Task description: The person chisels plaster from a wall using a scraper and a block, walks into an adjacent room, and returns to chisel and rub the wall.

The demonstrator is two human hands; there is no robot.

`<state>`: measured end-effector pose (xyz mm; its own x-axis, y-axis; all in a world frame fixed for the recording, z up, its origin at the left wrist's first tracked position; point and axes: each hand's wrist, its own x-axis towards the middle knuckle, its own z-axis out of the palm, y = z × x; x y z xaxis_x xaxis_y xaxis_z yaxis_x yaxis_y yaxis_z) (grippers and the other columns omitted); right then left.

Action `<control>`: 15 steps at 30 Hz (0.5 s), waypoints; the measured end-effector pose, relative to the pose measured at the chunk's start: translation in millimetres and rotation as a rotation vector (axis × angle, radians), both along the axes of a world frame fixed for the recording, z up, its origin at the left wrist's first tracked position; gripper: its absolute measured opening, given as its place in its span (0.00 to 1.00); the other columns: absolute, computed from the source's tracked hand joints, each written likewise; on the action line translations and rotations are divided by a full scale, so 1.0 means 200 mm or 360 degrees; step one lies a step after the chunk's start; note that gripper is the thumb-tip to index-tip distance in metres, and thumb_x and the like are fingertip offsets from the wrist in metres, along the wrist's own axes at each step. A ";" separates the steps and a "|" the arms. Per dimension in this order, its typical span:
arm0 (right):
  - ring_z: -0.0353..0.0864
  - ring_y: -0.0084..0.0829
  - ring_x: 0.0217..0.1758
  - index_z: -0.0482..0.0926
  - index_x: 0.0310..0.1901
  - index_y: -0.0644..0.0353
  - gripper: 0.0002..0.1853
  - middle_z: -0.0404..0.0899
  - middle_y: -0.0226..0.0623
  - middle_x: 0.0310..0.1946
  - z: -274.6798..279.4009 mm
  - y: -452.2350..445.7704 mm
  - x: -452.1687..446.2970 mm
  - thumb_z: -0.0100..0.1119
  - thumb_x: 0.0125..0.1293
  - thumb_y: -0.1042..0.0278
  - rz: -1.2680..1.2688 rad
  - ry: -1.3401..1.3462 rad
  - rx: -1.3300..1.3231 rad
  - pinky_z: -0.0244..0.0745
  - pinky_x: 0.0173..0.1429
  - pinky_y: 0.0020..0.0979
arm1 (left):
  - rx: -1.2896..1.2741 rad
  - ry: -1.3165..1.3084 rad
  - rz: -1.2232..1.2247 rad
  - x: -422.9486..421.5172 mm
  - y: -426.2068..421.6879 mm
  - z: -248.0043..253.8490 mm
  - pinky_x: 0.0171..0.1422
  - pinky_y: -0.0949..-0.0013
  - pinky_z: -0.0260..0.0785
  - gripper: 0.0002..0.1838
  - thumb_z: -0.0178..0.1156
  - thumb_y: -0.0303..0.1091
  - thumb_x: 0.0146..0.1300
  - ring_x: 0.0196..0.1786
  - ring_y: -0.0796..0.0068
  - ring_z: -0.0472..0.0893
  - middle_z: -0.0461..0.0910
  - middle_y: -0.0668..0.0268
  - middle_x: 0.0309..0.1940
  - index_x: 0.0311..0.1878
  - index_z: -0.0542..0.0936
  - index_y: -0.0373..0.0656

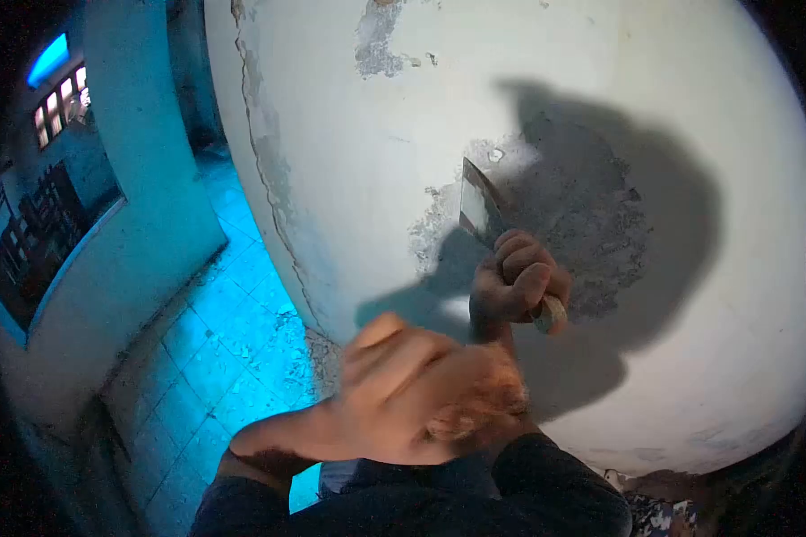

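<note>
My right hand (521, 277) is closed around the handle of a putty knife (482, 204). The flat metal blade points up and to the left, against or just in front of the wall; contact cannot be told. Behind it is a rough grey patch (582, 206) of bare plaster in the white paint. My left hand (412, 385) is closer to the camera, smeared by motion, in front of my right forearm. Its fingers look curled, and whatever they may hold is hidden. A brown, rough-textured area shows at its right side, too unclear to name.
The white wall (331, 134) fills the middle and right, with a long crack near its left edge and a smaller peeled patch (379, 40) above. A tiled floor (215, 358) with scattered debris lies lower left. Beyond stands a low wall (143, 179) with an opening.
</note>
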<state>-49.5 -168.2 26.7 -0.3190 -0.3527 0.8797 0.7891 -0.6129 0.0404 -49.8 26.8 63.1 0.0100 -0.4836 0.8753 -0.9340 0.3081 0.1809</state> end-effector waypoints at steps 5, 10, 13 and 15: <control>0.60 0.23 0.17 0.61 0.20 0.54 0.19 0.63 0.29 0.16 -0.01 -0.09 0.01 0.54 0.68 0.64 0.0333 -0.0081 -0.0284 0.60 0.22 0.29 | -0.0001 -0.0315 -0.0216 -0.13 -0.16 0.07 0.33 0.72 0.60 0.19 0.72 0.34 0.42 0.31 0.79 0.77 0.81 0.66 0.34 0.40 0.78 0.48; 0.60 0.23 0.18 0.62 0.21 0.56 0.18 0.63 0.28 0.17 0.00 -0.02 -0.05 0.55 0.67 0.69 0.0217 0.0008 -0.0026 0.58 0.23 0.30 | -0.0325 -0.0503 -0.0056 -0.21 -0.28 0.13 0.33 0.72 0.59 0.15 0.65 0.33 0.44 0.27 0.79 0.72 0.73 0.71 0.27 0.38 0.77 0.47; 0.60 0.22 0.19 0.62 0.21 0.55 0.17 0.63 0.26 0.17 -0.08 -0.04 -0.08 0.54 0.67 0.70 0.0115 0.0260 0.0093 0.57 0.23 0.30 | -0.0207 -0.0622 0.0008 -0.25 -0.29 0.16 0.33 0.71 0.60 0.13 0.62 0.34 0.47 0.25 0.79 0.70 0.68 0.72 0.23 0.38 0.75 0.46; 0.60 0.22 0.19 0.62 0.20 0.55 0.17 0.63 0.26 0.17 -0.07 -0.05 -0.06 0.53 0.67 0.71 0.0129 0.0287 0.0235 0.56 0.23 0.31 | -0.0126 -0.0645 0.0009 -0.31 -0.27 0.19 0.34 0.70 0.61 0.13 0.62 0.34 0.46 0.25 0.79 0.70 0.68 0.72 0.23 0.37 0.75 0.46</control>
